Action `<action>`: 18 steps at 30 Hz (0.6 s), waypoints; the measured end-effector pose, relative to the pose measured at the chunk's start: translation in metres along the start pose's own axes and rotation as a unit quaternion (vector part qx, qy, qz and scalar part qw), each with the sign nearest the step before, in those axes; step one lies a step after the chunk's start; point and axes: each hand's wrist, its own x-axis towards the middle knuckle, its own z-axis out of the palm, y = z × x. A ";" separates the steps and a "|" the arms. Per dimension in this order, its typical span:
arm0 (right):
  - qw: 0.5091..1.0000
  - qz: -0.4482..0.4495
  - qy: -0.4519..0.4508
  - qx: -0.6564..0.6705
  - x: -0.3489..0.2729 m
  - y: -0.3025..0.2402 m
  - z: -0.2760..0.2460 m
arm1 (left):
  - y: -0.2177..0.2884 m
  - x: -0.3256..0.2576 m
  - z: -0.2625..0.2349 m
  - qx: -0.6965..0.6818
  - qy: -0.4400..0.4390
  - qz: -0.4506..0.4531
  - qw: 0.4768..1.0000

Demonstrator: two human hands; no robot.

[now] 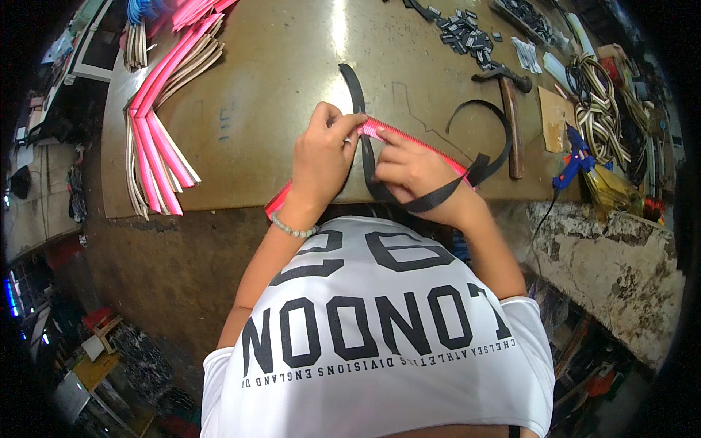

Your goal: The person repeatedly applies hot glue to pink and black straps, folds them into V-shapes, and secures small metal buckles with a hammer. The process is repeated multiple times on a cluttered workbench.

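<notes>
A long pink strip (377,128) with a red ribbed edge slants across the table's near edge, passing under both hands. A black strap (368,164) crosses it between them; its far end sticks up beyond my fingers, and the rest loops over my right wrist and curls off to the right. My left hand (321,157) pinches where strip and strap meet, its fingertips partly hiding the join. Curled fingers of my right hand (416,175) rest closed on the pink strip, just right of the strap.
Folded pink and cream strips (151,109) lie at the left. Toward the right are a hammer (511,131), small black pieces (467,36), a cardboard piece (556,119), a blue glue gun (573,160) with a hanging cord, and coiled cream cord (602,120).
</notes>
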 end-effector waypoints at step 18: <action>0.996 0.074 -0.017 0.035 -0.005 -0.013 0.008 | 0.095 0.098 0.025 -0.164 -0.438 0.186 0.864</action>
